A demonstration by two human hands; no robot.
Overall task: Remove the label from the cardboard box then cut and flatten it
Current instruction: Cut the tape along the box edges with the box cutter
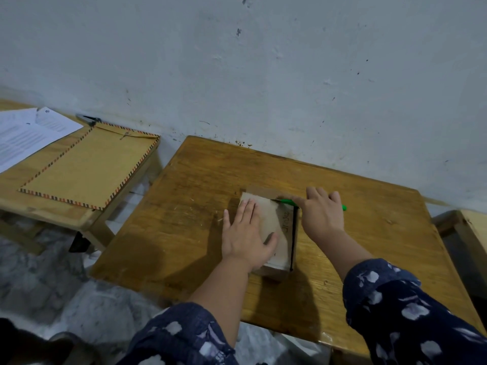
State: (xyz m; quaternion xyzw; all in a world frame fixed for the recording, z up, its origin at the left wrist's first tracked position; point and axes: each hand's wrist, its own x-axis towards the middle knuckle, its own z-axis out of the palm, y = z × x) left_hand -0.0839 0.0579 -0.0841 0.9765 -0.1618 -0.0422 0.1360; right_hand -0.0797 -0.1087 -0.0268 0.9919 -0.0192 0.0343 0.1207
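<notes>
A small brown cardboard box (274, 219) lies on a low wooden table (200, 196), with a dark slit line along its right side and some handwriting near it. My left hand (245, 238) lies flat on the box top, fingers spread, pressing it down. My right hand (322, 214) grips a green-handled cutter (287, 202) at the box's far right corner. The cutter's tip meets the far edge of the box, and its green end (344, 207) sticks out past my fingers. I cannot see a label on the box.
A second low table (79, 219) to the left carries a large brown envelope (89, 164) with a striped border and white printed papers (23, 135). A dark clip (88, 119) lies at its far edge. A blue-grey wall rises behind. Another piece of furniture (471, 225) shows at the right edge.
</notes>
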